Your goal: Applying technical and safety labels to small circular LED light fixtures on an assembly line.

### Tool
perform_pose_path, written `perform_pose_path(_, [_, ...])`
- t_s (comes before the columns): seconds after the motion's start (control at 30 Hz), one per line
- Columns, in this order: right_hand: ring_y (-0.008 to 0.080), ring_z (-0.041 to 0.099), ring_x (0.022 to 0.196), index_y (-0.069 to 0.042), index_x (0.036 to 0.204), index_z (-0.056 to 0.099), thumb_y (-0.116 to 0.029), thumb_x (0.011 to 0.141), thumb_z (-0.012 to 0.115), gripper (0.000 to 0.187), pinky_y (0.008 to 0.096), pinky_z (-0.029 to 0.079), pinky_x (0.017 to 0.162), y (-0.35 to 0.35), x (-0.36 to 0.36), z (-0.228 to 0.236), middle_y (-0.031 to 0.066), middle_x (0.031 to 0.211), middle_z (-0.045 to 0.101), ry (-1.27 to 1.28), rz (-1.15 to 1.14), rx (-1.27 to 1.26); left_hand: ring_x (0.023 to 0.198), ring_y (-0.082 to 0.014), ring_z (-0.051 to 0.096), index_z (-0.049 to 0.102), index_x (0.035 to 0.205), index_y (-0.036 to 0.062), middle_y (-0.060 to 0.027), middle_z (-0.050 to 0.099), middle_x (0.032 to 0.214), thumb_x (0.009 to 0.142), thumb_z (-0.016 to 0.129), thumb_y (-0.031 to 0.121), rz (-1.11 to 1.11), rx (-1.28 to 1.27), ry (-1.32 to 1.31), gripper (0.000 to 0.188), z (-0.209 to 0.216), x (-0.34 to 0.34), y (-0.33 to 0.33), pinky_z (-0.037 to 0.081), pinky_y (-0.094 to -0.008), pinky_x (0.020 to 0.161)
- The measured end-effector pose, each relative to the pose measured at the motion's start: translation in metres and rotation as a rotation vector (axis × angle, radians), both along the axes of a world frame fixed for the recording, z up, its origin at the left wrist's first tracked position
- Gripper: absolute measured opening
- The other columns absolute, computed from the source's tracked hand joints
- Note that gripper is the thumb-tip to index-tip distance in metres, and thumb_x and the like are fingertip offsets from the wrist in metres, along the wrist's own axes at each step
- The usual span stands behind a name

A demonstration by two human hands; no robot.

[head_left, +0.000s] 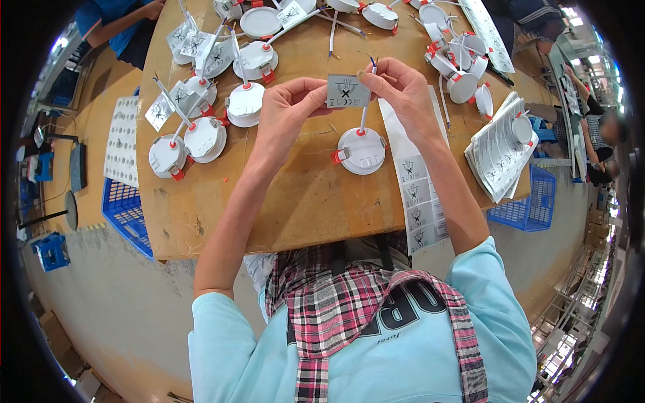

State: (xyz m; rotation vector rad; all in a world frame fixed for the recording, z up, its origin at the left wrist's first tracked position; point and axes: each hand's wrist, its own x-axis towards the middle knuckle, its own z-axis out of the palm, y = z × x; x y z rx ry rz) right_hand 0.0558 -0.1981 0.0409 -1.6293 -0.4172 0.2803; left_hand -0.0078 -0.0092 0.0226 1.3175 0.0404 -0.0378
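Between my two hands is a small silver-grey printed label (339, 99) with a wiring drawing on it. My left hand (289, 111) pinches its left edge. The fingers of my right hand (396, 91) close on its upper right corner, where the white cable (365, 115) also passes. That cable rises from a round white downlight (361, 152) lying on the table below, with a red clip at its left side. Bare wire ends stick up above my right fingers. Beside my right forearm lies a long strip of labels (416, 195), hanging over the table's front edge.
Several white downlights (246, 104) with cables stand at the left; more (462, 86) are heaped at the back right. A stack of label sheets (496, 151) lies right on the brown table (289, 215). Blue crates (527, 201) flank it. Other people (117, 27) sit across.
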Motion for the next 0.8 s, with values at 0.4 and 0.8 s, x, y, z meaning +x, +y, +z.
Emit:
perform_pose_path(0.4, [0.0052, 0.057, 0.075, -0.003, 0.090, 0.061, -0.017, 0.088, 0.063, 0.014, 0.0218, 0.046, 0.067, 0.0020, -0.0020, 0.0036, -0.0009, 0.080, 0.061, 0.034, 0.000, -0.004, 0.084, -0.0170, 0.067, 0.064, 0.103, -0.0035, -0.0121, 0.068, 0.093, 0.089, 0.061, 0.018, -0.005, 0.008, 0.007, 0.026, 0.0014, 0.0005, -0.0001, 0.053, -0.0281, 0.079])
perform_pose_path(0.8, [0.0113, 0.061, 0.072, 0.001, 0.091, 0.062, -0.019, 0.086, 0.065, 0.021, 0.0260, 0.052, 0.067, 0.0049, -0.0043, 0.0020, 0.0069, 0.078, 0.065, -0.011, -0.060, -0.022, 0.084, -0.0216, 0.068, 0.062, 0.105, -0.0061, -0.0145, 0.067, 0.093, 0.090, 0.059, 0.016, -0.001, 0.003, 0.006, 0.028, 0.0020, 0.0003, -0.0021, 0.055, -0.0293, 0.078])
